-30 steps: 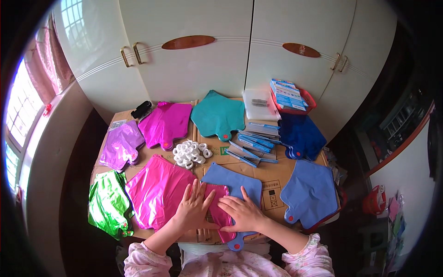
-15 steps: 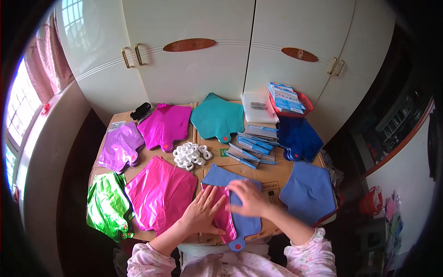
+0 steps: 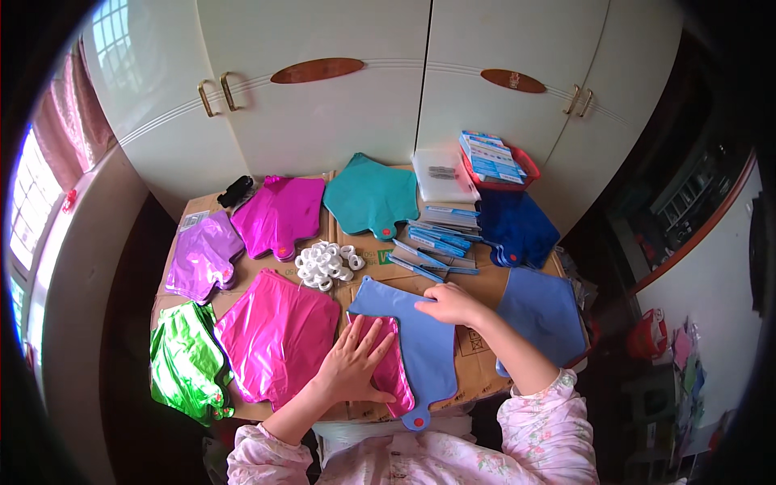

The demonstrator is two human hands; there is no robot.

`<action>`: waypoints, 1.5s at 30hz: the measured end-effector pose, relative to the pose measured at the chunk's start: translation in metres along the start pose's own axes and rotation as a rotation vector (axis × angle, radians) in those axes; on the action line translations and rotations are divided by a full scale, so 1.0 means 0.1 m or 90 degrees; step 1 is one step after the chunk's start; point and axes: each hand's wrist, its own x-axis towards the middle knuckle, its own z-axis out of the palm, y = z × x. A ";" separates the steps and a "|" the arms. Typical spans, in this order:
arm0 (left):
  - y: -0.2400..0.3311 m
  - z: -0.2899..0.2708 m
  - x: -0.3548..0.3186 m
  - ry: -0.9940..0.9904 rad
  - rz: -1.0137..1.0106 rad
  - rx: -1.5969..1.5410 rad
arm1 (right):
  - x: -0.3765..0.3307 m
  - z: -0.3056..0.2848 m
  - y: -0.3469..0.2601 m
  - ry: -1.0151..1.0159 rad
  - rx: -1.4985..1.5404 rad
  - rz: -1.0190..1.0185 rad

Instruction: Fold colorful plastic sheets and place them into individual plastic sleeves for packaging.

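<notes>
In front of me a flat matte-blue foil balloon (image 3: 432, 356) lies with its tab, marked by a red dot, toward me. On its left part rests a narrow folded strip of shiny pink foil (image 3: 392, 372). My left hand (image 3: 349, 362) lies flat with fingers spread over this pink strip, pressing it down. My right hand (image 3: 454, 305) has its fingers closed at the upper right edge of the blue balloon, thumb and forefinger pinching there. To the left of my left hand sits a pile of shiny pink foil balloons (image 3: 279, 339).
Around lie green (image 3: 186, 356), lilac (image 3: 202, 255), magenta (image 3: 279, 214), teal (image 3: 372, 194), dark blue (image 3: 521, 230) and more matte-blue balloons (image 3: 541, 315). White rings (image 3: 323, 263) are heaped mid-table beside blue-edged cards (image 3: 436, 246). Behind are clear bags (image 3: 440, 178) and a red basket (image 3: 529, 168) of boxes.
My right hand has moved up and to the right, away from the pink strip, to the blue balloon's edge. My left hand stays on the strip. The view has shifted slightly.
</notes>
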 end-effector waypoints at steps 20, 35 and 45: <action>0.06 0.00 0.03 0.007 -0.019 -0.018 | -0.13 0.01 0.14 0.141 0.033 0.030; 0.13 0.05 0.06 0.029 -0.014 -0.030 | -0.66 0.35 0.21 0.192 0.013 0.018; 0.23 0.10 0.12 0.030 -0.082 -0.026 | -0.96 0.68 -0.05 0.338 -0.024 -0.161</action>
